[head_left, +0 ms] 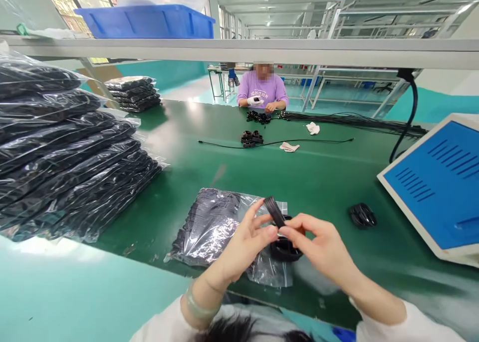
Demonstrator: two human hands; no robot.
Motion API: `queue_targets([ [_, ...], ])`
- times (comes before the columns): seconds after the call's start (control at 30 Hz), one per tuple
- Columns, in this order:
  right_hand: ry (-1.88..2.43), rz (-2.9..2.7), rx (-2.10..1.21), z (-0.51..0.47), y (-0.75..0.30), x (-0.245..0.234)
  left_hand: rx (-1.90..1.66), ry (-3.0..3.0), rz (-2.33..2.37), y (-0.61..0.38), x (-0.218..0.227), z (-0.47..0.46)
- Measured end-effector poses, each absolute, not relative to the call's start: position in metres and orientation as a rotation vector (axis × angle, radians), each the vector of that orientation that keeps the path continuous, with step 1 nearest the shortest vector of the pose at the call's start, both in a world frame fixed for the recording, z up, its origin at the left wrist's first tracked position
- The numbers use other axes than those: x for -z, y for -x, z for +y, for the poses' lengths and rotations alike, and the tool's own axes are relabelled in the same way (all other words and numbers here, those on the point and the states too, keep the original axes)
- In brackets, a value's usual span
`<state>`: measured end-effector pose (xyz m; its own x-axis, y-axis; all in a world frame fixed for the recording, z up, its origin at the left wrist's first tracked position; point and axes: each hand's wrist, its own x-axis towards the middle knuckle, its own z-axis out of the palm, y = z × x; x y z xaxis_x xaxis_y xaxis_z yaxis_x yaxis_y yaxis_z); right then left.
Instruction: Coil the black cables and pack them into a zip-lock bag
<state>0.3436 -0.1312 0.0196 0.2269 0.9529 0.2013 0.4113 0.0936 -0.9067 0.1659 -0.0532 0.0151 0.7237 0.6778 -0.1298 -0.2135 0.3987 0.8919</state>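
A small coiled bundle of black cable [275, 211] is between my two hands, above the green table. My left hand [249, 237] pinches it from the left with thumb and fingers. From the right, the thumb and fingertips of my right hand [318, 239] close on its lower end. Below them more coiled black cable [286, 251] lies on the open end of a clear plastic bag [220, 227]. The bag is packed with rows of black cable bundles. My hands partly hide the bag's open end and the coils on it.
Tall stacked bags of black cables [67, 152] stand at left. A blue-and-white machine [437, 187] sits at right, near a loose cable coil [362, 215]. Across the table [322, 177], a person in purple [264, 90] handles black parts beside long cables [348, 122]. A shelf [239, 50] crosses above.
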Motion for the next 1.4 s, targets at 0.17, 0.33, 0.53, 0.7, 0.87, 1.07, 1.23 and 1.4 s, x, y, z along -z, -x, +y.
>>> queue_targets([
  [0.17,1.428,-1.585,-0.475,-0.167,-0.319,-0.028,-0.550,-0.984,0.389,-0.161,-0.015,-0.067],
  [0.33,1.415,-1.515,-0.840,-0.162,-0.329,-0.044,-0.470,-0.983,0.330,-0.143,-0.016,-0.072],
  [0.53,1.385,-1.649,-1.224,-0.149,-0.330,-0.056,-0.400,-1.028,0.359,-0.134,-0.017,-0.076],
  [0.7,1.255,-1.623,-1.393,-0.151,-0.336,-0.061,-0.368,-0.984,0.345,-0.130,-0.015,-0.075],
  [0.87,1.366,-1.800,-1.216,-0.149,-0.345,-0.054,-0.288,-0.896,0.233,-0.128,-0.013,-0.073],
  [1.07,1.287,-1.769,-1.217,-0.143,-0.346,-0.042,-0.234,-0.872,0.177,-0.129,-0.014,-0.070],
  [1.23,1.119,-1.609,-1.424,-0.143,-0.341,-0.037,-0.226,-0.939,0.206,-0.127,-0.023,-0.072],
  [1.4,1.201,-1.329,-1.417,-0.150,-0.343,-0.022,-0.415,-1.443,0.628,-0.127,-0.034,-0.080],
])
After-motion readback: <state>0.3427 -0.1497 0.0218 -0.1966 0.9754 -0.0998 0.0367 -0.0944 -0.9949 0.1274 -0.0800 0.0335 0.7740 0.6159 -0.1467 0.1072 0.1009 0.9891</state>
